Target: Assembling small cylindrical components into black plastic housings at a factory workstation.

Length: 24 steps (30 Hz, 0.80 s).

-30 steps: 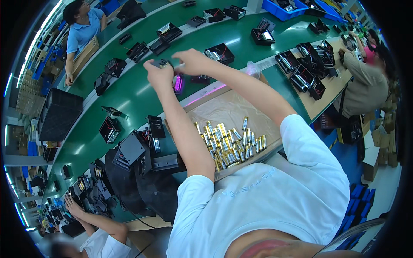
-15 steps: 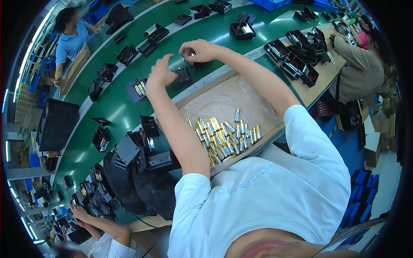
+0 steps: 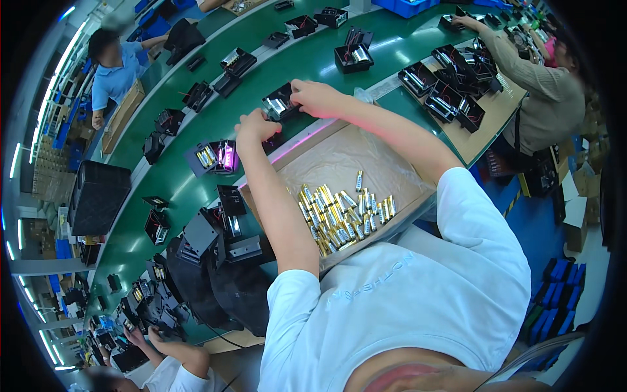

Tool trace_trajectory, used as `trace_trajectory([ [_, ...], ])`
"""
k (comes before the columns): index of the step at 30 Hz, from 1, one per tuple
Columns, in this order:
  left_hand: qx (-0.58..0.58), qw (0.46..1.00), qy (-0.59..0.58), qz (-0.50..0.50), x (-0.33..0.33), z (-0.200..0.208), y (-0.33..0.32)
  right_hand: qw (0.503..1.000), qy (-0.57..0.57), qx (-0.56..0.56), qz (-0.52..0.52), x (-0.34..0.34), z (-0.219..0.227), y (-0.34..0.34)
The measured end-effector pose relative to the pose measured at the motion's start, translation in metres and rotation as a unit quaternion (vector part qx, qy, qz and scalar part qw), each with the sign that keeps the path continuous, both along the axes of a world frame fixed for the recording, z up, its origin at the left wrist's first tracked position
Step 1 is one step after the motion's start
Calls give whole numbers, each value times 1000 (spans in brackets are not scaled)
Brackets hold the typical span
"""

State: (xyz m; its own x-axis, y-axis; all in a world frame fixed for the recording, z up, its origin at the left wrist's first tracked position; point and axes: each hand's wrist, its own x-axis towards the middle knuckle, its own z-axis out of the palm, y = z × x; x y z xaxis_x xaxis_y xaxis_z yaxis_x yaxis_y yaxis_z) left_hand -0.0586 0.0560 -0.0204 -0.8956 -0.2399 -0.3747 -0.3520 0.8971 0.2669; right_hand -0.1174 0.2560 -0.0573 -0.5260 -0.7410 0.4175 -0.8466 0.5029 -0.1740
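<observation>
2 hands (image 3: 258, 127) (image 3: 318, 99) at black box (image 3: 281, 103); lettering (image 3: 373, 281) across white shirt (image 3: 418, 307).

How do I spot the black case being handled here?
Find the curved green table, then the cardboard box of gold-and-silver batteries in front of the camera wearer. Just past its far edge is an open black case with shiny silver contents. Unlike the other black cases nearby, it has the wearer's right hand holding its right end and left hand close by its lower left.
</observation>
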Motion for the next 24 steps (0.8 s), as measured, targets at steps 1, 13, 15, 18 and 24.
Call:
trace_trajectory([
  [1, 33, 999, -1, 2, -1, -1, -3, 1000, -27, 11, -6, 0, 3, 0],
  [13, 91, 935, 326, 105, -11, -11, 10, 985, 23, -159, -61, -107, 53, -12],
  [15, 105, 951, 286, 55, -7, -7, 11, 984, 22, -156, -82, -141, 55, -23],
  [18, 122, 968, 220, 18, -5, -9, 16, 977, 11, -144, -159, -184, 55, -40],
  [24, 101, 978, 183, 24, -9, -10, 34, 982, -45, -42, -180, -220, 31, -46],
])
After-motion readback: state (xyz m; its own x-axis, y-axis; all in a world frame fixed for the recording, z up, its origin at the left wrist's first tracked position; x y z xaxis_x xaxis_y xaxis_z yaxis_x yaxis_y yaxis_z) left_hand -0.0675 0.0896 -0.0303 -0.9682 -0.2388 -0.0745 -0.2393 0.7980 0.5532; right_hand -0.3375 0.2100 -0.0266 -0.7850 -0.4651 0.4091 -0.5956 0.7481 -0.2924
